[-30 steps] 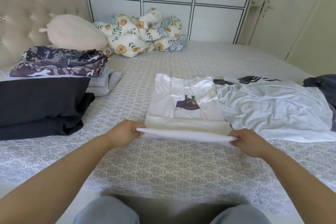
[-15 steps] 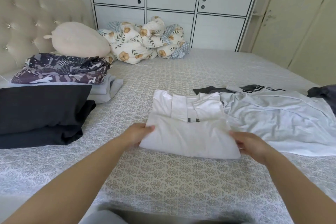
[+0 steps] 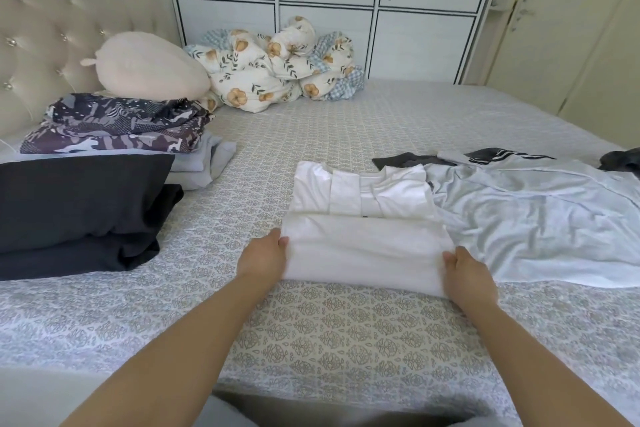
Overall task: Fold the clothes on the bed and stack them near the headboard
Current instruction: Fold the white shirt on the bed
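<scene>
White T-shirt [image 3: 363, 239] mid-bed [image 3: 329, 329], lower half folded up over itself. Left hand [image 3: 265, 258] pinching left edge of fold, right hand [image 3: 465, 274] gripping right edge. Pale grey shirt [image 3: 540, 218] spread just beside, right. Folded stack [image 3: 86, 191] near headboard [image 3: 45, 45].

patterned bed [image 3: 346, 340], white shirt [image 3: 367, 246], dark stack [image 3: 79, 211]

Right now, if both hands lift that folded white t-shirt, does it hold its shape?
Probably not. The white t-shirt is thin and floppy, so its unsupported middle likely sags between the left hand and right hand. It looks light. The loose top fold may slip open unless pinched.
</scene>
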